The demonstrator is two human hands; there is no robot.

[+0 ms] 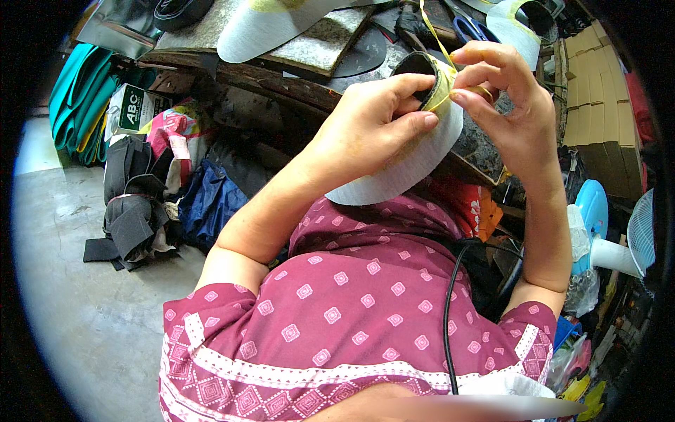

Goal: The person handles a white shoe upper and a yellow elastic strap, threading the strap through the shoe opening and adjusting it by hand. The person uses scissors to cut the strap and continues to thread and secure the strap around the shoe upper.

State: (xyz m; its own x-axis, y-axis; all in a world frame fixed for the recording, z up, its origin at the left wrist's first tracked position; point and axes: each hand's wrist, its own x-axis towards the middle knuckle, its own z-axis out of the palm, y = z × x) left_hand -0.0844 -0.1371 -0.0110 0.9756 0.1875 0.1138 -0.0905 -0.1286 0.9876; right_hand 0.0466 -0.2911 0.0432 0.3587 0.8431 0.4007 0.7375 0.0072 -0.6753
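My left hand (362,126) grips a curved grey-white piece (394,179) with a dark inner side and a yellowish, glue-like band along its upper edge. The thumb presses on the outside while the fingers reach over the rim. Its exact kind is unclear; it resembles a slipper upper. At that same rim, my right hand (517,105) has thumb and fingers closed in a pinch on a thin yellow strip (432,32). One end of the strip runs up past the top of the picture. The piece is held up in front of my body, near the bench edge.
On the wooden workbench (281,88) lie a speckled slab (330,49), a grey-white cut sheet (256,32) and blue-handled scissors (471,29). Stacked cardboard pieces (598,91) and a fan (643,232) stand right. Left are folded green material (77,98) and dark strips (133,225).
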